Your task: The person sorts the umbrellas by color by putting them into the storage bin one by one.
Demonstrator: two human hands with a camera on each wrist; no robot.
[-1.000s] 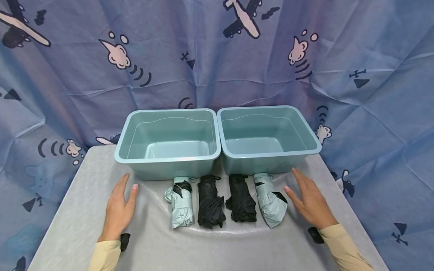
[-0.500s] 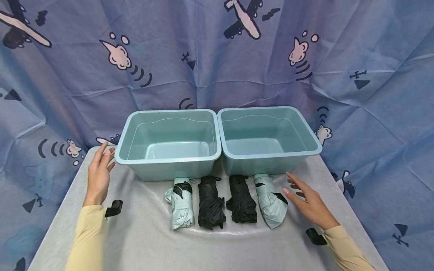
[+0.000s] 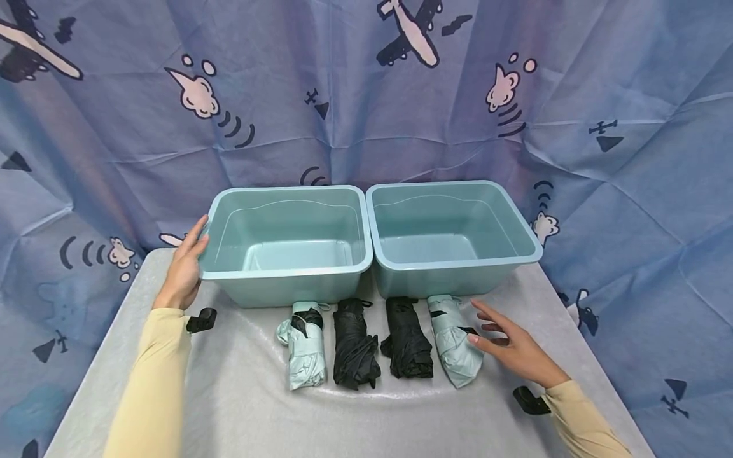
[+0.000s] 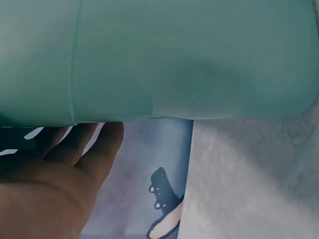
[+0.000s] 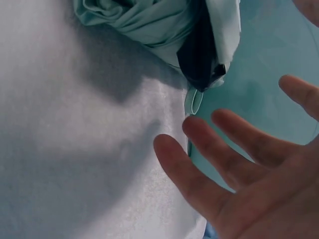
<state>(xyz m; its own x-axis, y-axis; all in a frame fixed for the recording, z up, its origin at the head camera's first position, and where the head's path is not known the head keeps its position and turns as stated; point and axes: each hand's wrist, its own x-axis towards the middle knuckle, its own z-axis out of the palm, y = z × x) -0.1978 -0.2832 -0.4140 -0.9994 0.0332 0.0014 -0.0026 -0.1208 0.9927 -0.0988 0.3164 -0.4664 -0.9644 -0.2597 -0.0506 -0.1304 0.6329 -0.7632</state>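
Note:
My left hand [image 3: 182, 272] lies along the left side of the left pale-green plastic bin [image 3: 280, 291], its fingers at the rim. In the left wrist view, extended fingers [image 4: 102, 152] reach up against the underside of the bin's wall [image 4: 174, 59]. With spread fingers holding nothing, my right hand [image 3: 518, 348] hovers beside a folded pale-green umbrella [image 3: 458, 353]. That umbrella [image 5: 149, 30] shows above the fingertips in the right wrist view. Left of it lie two folded black umbrellas, one [image 3: 408, 343] beside the other [image 3: 355, 350], then another pale-green umbrella [image 3: 307, 362].
The right pale-green bin [image 3: 458, 278] stands against the left one at the back of the table [image 3: 366, 426]. Both bins' insides are bare. A blue patterned curtain [image 3: 366, 95] hangs behind and around. Black straps with cameras sit at both wrists, one [image 3: 529, 401] near the table.
My left hand has moved from the table up and across to the left bin's side. My right hand has shifted slightly left toward the pale-green umbrella, its fingers bending a little.

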